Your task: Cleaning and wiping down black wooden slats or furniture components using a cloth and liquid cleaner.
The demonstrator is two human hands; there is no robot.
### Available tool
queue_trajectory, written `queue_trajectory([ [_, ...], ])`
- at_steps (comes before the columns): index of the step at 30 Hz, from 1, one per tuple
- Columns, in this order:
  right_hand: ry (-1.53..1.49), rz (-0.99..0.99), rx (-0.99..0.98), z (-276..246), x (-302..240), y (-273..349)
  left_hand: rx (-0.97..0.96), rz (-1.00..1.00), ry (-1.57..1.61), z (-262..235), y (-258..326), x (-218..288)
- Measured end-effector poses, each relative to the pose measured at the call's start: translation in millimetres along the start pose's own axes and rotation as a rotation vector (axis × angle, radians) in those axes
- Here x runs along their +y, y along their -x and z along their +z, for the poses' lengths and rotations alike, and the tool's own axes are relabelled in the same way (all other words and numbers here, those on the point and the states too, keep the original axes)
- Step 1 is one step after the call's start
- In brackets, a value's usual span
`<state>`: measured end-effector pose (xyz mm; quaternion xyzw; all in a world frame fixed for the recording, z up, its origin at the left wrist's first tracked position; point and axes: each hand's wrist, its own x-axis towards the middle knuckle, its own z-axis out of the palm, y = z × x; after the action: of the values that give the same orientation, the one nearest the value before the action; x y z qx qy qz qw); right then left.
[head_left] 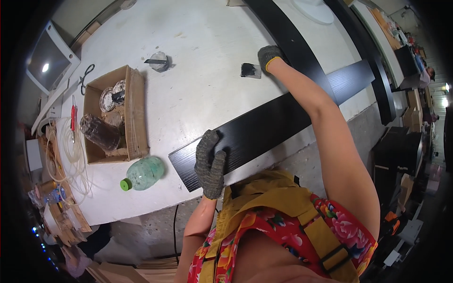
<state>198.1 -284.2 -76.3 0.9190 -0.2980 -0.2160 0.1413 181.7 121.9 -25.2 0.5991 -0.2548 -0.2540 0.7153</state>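
My left hand (209, 165), in a dark grey knitted glove, lies over the left end of a short black wood-grain board (264, 123). Its fingers are stretched out and the thumb stands apart on the board. Farther off, my right hand (270, 55), in a like glove with a yellow cuff, rests against the left edge of a long black board (295, 42). Its fingers look curled, and anything in them is hidden. The long board crosses the short one toward its right end. A small putty scraper with a black smear (250, 70) lies left of my right hand.
A white table (198, 85) carries a cardboard box (137, 115) with grimy containers, a green-capped bottle (145, 173), scissors (87, 78) and a round lump with a dark blade (159, 62). Clear tubing and a red tool (73, 118) lie left. Another black board (377, 70) stands right.
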Motion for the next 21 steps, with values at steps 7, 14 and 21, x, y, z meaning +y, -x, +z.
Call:
queue_trajectory([
  [7,-0.654,-0.209,0.377,3,-47,33,-0.041,-0.047,0.068,-2,8,-2],
  [14,-1.338,-0.248,0.759,-73,-61,119,0.034,-0.028,0.156,14,-2,8],
  [21,-1.757,-0.492,0.861,-110,-21,276,0.002,0.411,-0.282,83,-34,42],
])
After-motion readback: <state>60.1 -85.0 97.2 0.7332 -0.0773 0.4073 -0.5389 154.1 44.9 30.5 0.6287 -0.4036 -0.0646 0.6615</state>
